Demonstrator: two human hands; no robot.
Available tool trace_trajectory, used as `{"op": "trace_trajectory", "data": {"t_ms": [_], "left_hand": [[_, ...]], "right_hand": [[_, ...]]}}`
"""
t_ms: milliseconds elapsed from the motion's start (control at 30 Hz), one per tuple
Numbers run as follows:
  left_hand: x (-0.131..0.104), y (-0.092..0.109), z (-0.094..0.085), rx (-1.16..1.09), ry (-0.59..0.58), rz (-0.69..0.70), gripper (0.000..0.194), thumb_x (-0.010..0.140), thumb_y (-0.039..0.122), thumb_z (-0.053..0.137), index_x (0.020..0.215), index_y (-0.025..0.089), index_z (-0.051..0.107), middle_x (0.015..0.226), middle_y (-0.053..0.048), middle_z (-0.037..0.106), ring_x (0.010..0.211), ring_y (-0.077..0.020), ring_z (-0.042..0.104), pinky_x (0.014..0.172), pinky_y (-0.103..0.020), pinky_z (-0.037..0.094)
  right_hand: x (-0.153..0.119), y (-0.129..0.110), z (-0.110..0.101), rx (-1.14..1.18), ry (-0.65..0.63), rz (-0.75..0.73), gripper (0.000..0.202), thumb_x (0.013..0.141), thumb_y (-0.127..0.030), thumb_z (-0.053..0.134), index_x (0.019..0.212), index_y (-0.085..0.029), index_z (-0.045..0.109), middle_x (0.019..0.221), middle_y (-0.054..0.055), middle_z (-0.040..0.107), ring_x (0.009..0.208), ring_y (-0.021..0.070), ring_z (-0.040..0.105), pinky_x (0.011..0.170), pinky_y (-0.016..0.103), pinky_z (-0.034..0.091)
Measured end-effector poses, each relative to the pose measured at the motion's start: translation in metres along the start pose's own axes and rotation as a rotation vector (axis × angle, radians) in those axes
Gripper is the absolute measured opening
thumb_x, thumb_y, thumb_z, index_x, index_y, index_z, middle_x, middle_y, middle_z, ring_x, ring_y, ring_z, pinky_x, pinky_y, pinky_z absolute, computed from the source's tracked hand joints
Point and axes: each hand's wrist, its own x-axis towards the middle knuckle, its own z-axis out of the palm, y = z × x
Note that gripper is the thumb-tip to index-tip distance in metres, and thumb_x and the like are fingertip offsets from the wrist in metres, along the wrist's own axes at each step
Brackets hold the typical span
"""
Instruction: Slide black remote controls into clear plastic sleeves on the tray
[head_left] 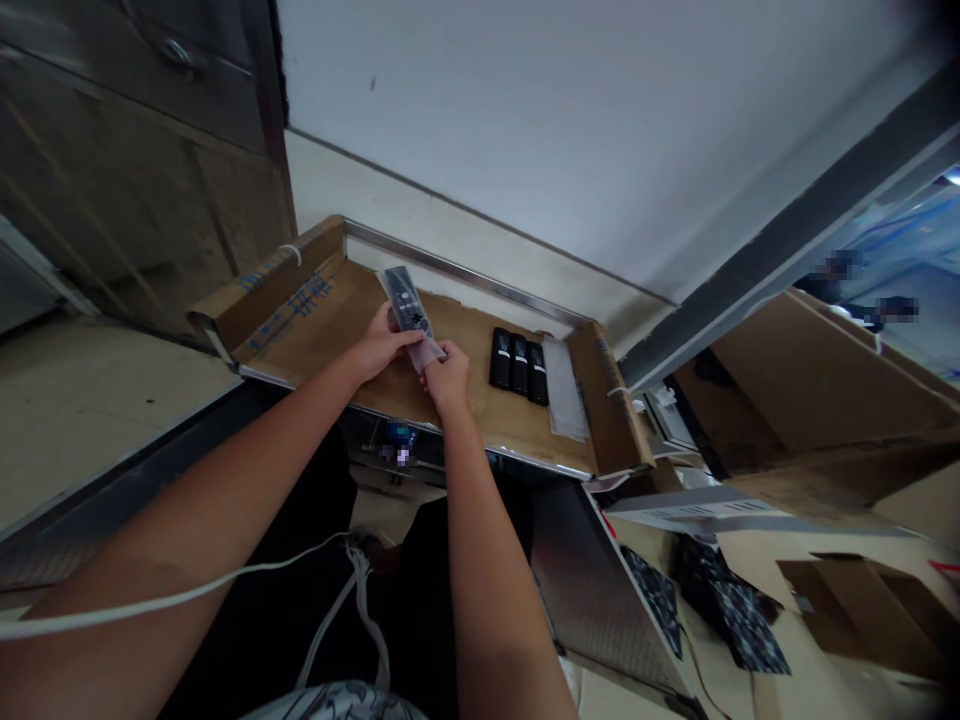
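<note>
A dark remote control [407,300] with light buttons sits inside a clear plastic sleeve [426,352], tilted above the cardboard-lined tray. My left hand [380,345] is closed round the remote's left side, thumb across its lower part. At the sleeve's lower end, my right hand [448,377] pinches the plastic. To the right of my hands, three black remotes [519,366] lie side by side on the cardboard, each with a small white label. Right beside them is a stack of flat translucent sleeves [564,388].
The cardboard tray [330,345] has raised side flaps and backs onto a white wall [480,130]. A white cord [180,598] crosses my left forearm. Cardboard boxes [862,600] and dark patterned bags [731,600] are at the right. Another person [832,268] is at far right.
</note>
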Motion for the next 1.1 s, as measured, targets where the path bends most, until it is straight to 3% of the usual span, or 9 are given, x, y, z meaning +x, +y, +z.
{"op": "trace_trajectory", "data": {"t_ms": [267,367,500,667,833,1100], "left_hand": [[0.007,-0.001,0.001,-0.095,0.152,0.071,0.071,0.062,0.003,0.078,0.121,0.029,0.047,0.108,-0.002,0.066,0.097,-0.0201,0.067,0.085,-0.035,0.058],[0.007,-0.002,0.0,-0.076,0.151,0.099,0.076,0.061,0.003,0.079,0.124,0.031,0.046,0.115,-0.002,0.065,0.101,-0.0209,0.067,0.087,-0.036,0.058],[0.005,-0.005,-0.001,-0.012,0.115,0.094,0.084,0.059,0.006,0.081,0.13,0.032,0.045,0.114,-0.003,0.065,0.105,-0.0232,0.066,0.089,-0.039,0.057],[0.003,-0.006,-0.002,0.079,0.05,0.128,0.103,0.055,0.004,0.084,0.143,0.03,0.038,0.115,-0.006,0.065,0.111,-0.0247,0.064,0.094,-0.038,0.054],[0.003,-0.005,-0.002,0.024,0.076,0.047,0.103,0.06,0.004,0.081,0.147,0.032,0.033,0.112,-0.006,0.066,0.103,-0.0242,0.067,0.089,-0.039,0.056],[0.007,-0.005,-0.002,0.0,0.1,-0.003,0.097,0.067,0.005,0.077,0.147,0.033,0.031,0.105,-0.005,0.069,0.097,-0.0227,0.069,0.084,-0.036,0.057]], "right_hand": [[-0.003,-0.006,-0.001,0.131,0.032,0.035,0.012,0.081,-0.029,0.053,0.071,-0.022,0.052,0.051,-0.005,0.055,0.038,0.0113,0.048,0.037,0.02,0.034],[-0.003,-0.007,-0.005,0.237,0.135,0.056,0.021,0.087,-0.037,0.048,0.073,-0.022,0.054,0.052,-0.005,0.051,0.04,0.0115,0.047,0.038,0.021,0.034],[0.003,-0.004,-0.007,0.306,0.278,0.043,0.037,0.091,-0.053,0.045,0.079,-0.02,0.057,0.062,-0.003,0.055,0.053,0.0128,0.054,0.048,0.023,0.046],[0.007,0.005,-0.004,0.033,0.11,-0.05,0.036,0.085,-0.052,0.057,0.068,-0.021,0.057,0.059,-0.004,0.053,0.055,0.0123,0.052,0.051,0.022,0.041],[0.005,0.009,-0.003,-0.021,0.119,-0.077,0.034,0.091,-0.045,0.047,0.067,-0.022,0.053,0.054,-0.005,0.052,0.052,0.013,0.05,0.051,0.022,0.038],[0.002,0.007,-0.004,0.007,0.098,-0.053,0.026,0.088,-0.038,0.049,0.067,-0.023,0.05,0.053,-0.007,0.046,0.05,0.0121,0.048,0.049,0.022,0.035]]}}
